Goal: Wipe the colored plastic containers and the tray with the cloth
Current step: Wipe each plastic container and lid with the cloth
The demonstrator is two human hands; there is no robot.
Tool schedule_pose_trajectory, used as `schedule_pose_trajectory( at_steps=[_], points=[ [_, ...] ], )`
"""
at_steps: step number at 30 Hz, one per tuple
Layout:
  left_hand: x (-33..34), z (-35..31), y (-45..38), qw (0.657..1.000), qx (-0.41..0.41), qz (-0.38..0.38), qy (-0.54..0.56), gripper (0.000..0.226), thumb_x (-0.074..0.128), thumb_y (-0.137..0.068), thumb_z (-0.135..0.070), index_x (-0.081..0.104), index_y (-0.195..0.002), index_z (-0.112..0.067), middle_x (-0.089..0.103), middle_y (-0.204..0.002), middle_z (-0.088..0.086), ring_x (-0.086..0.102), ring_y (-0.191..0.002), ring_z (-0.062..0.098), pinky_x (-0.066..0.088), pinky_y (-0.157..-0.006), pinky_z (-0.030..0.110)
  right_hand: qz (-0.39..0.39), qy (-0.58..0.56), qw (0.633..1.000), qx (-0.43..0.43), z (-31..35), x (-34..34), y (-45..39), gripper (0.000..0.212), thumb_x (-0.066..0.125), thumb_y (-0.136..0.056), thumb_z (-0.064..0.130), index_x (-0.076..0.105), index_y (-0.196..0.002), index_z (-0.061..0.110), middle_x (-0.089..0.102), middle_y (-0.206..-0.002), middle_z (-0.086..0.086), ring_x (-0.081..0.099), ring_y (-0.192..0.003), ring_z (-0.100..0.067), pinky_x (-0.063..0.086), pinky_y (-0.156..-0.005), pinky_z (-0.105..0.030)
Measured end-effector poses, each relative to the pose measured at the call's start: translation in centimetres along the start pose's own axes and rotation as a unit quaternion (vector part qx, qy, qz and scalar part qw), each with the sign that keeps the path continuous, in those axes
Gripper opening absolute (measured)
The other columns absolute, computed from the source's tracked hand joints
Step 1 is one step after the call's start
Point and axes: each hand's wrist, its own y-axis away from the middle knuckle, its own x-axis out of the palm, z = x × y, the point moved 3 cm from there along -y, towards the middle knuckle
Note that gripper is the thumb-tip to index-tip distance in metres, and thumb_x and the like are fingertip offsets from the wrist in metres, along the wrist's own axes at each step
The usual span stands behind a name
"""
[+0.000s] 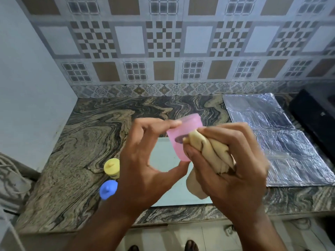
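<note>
My left hand (145,160) pinches a pink plastic container (183,134) between fingertips at its top and thumb at its bottom, above the counter. My right hand (233,156) grips a bunched beige cloth (210,151) and presses it against the container's right side, over a dark label. Below them on the counter lies a pale blue-white flat tray (170,160), partly hidden by both hands. A yellow container (111,168) and a blue container (107,189), each with a knobbed lid, stand on the counter left of the tray.
A marbled stone counter (81,142) runs to a tiled back wall and a plain left wall. A sheet of foil (282,142) covers the counter's right part, with a black appliance (315,116) at the far right. The counter's front edge (90,230) is near me.
</note>
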Motion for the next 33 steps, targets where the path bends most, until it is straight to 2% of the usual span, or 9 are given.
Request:
schedule_pose_trajectory(
  at_steps=[3,7,9,12,18,21,25,29,33],
  points=[
    [0.0,0.0,0.2,0.999,0.033,-0.007,0.002,0.069,0.097,-0.064,-0.017,0.067,-0.125,-0.023,0.057,-0.114,-0.002,0.060,-0.107,0.008,0.059,-0.079,0.036,0.000,0.004,1.000,0.014,0.0,0.3,-1.3,0.022,0.084,-0.094,0.022,0.076,-0.105,0.005,0.070,-0.097,-0.007,0.067,-0.092,-0.018,0.051,-0.085,-0.020],
    [0.3,1.3,0.5,0.997,0.014,-0.016,0.076,0.067,0.095,-0.066,-0.022,0.064,-0.125,-0.025,0.059,-0.118,0.001,0.063,-0.108,0.028,0.056,-0.087,0.051,-0.052,-0.039,0.995,0.082,-0.7,1.0,-2.1,0.019,0.084,-0.095,0.020,0.072,-0.107,0.012,0.074,-0.100,-0.005,0.074,-0.092,-0.024,0.058,-0.081,-0.034],
    [0.5,1.6,0.9,0.991,-0.025,-0.032,0.126,0.074,0.096,-0.062,-0.019,0.057,-0.124,-0.032,0.060,-0.120,-0.001,0.063,-0.108,0.033,0.055,-0.091,0.055,-0.090,-0.079,0.987,0.104,-0.9,0.7,-2.1,0.021,0.082,-0.095,0.016,0.066,-0.107,0.014,0.075,-0.099,-0.003,0.075,-0.090,-0.011,0.058,-0.079,-0.027],
    [0.3,2.1,0.9,0.971,-0.089,-0.064,0.214,0.074,0.092,-0.062,-0.019,0.051,-0.120,-0.037,0.064,-0.119,-0.009,0.064,-0.107,0.023,0.054,-0.093,0.041,-0.092,-0.099,0.988,0.081,-0.4,0.2,-1.0,0.021,0.078,-0.098,0.013,0.060,-0.108,0.014,0.070,-0.106,0.007,0.070,-0.089,0.005,0.053,-0.080,-0.013],
    [0.4,1.3,0.3,0.945,-0.091,-0.043,0.311,0.074,0.091,-0.067,-0.009,0.052,-0.124,-0.034,0.063,-0.132,-0.008,0.066,-0.122,0.025,0.054,-0.104,0.048,-0.041,-0.114,0.992,0.046,0.2,1.4,1.1,0.024,0.072,-0.101,0.038,0.059,-0.114,0.022,0.067,-0.104,-0.008,0.067,-0.100,-0.008,0.051,-0.088,-0.022],
    [-0.2,2.1,0.3,0.962,-0.080,-0.049,0.257,0.070,0.095,-0.068,-0.016,0.056,-0.126,-0.025,0.060,-0.134,0.013,0.065,-0.123,0.035,0.053,-0.104,0.061,-0.034,-0.106,0.993,0.050,0.0,1.1,0.9,0.023,0.074,-0.100,0.035,0.062,-0.114,0.022,0.068,-0.106,-0.002,0.068,-0.098,-0.016,0.053,-0.086,-0.026],
    [-0.8,2.2,0.1,0.996,-0.031,-0.046,0.063,0.068,0.094,-0.069,-0.038,0.063,-0.128,-0.028,0.060,-0.121,0.002,0.062,-0.115,0.026,0.054,-0.096,0.046,0.008,-0.070,0.997,0.012,0.7,1.0,0.3,0.026,0.081,-0.094,0.022,0.065,-0.114,0.019,0.069,-0.101,-0.008,0.068,-0.096,-0.018,0.054,-0.083,-0.025],
    [-0.9,1.4,0.4,0.997,-0.001,-0.046,0.056,0.066,0.093,-0.067,-0.035,0.065,-0.126,-0.026,0.061,-0.113,0.004,0.064,-0.109,0.023,0.055,-0.088,0.041,0.015,-0.041,0.999,0.008,1.1,1.6,-1.0,0.021,0.083,-0.092,0.019,0.073,-0.108,0.012,0.067,-0.097,-0.007,0.067,-0.090,-0.016,0.052,-0.082,-0.020],
    [-1.3,1.9,0.8,0.995,-0.004,-0.044,0.087,0.070,0.097,-0.061,-0.030,0.065,-0.123,-0.030,0.060,-0.113,0.008,0.064,-0.106,0.029,0.056,-0.084,0.032,-0.044,-0.085,0.992,0.078,0.0,2.3,-2.5,0.020,0.084,-0.095,0.023,0.069,-0.108,0.021,0.075,-0.101,-0.006,0.074,-0.093,-0.026,0.060,-0.081,-0.040]
  ],
)
